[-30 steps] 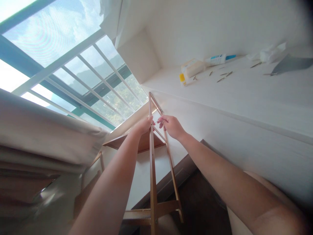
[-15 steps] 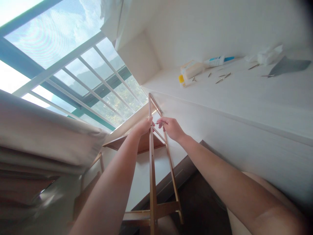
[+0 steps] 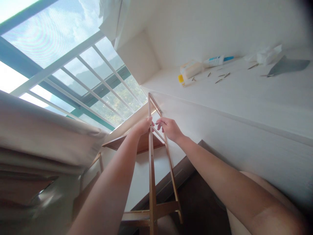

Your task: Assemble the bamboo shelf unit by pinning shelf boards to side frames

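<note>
Since a second ago, your right fingertips have dipped slightly, while your left hand has stayed on the same upright. The wooden frame (image 3: 151,176) is in your left hand (image 3: 143,126), which is wrapped around the near upright, wrist behind and fingertips showing past its right side. Its long axis runs lengthwise through that grip, narrow end pointing away from you, crosspieces nearer you. Your right hand (image 3: 170,128), just right of the grip, bends at the knuckles and pinches a thin metal piece (image 3: 156,123), lying crosswise with its tip toward the upright; its exact shape is too small to tell. Beyond the grip sits a brown panel (image 3: 122,143); farther right, screws (image 3: 219,80) and a yellow-capped bottle (image 3: 192,69) rest on a white ledge (image 3: 244,98).
</note>
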The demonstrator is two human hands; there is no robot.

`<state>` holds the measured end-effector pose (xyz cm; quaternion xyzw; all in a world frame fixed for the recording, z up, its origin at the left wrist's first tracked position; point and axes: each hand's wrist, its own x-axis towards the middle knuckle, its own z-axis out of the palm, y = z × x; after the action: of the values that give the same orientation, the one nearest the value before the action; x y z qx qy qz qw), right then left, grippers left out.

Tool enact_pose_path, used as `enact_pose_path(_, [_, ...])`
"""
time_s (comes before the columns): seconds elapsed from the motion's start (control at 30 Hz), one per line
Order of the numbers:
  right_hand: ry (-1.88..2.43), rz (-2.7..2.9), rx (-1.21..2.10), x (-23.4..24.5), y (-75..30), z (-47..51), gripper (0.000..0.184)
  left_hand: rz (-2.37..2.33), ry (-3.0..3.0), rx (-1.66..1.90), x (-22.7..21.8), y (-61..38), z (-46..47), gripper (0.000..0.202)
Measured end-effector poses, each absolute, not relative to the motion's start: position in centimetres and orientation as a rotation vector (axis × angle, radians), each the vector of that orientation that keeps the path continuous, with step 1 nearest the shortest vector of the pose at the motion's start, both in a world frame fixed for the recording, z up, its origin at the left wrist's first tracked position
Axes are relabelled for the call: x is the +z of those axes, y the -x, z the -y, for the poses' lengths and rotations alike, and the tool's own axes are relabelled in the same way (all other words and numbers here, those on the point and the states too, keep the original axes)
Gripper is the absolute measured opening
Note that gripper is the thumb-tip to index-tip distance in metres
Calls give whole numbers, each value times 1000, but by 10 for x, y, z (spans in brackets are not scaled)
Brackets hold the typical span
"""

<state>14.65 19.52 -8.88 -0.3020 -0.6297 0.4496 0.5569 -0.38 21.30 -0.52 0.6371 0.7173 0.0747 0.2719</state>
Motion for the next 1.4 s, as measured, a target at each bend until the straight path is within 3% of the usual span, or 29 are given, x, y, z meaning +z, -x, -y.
enact_pose_path(0.2, [675,1303,1497,-86,-141,-199,24,-1931,-1706,210,-11,9,-217,50])
enact_pose_path(0.37, [656,1216,1623,-83,-139,-198,23,-1937,-1718,211,-10,9,-217,47])
enact_pose_path(0.83, [787,1457,1171,-84,-150,-197,23,-1957,-1728,202,-5,5,-213,47])
enact_pose_path(1.4, [746,1589,1031,-85,-158,-198,23,-1971,-1687,216,-2,-1,-209,44])
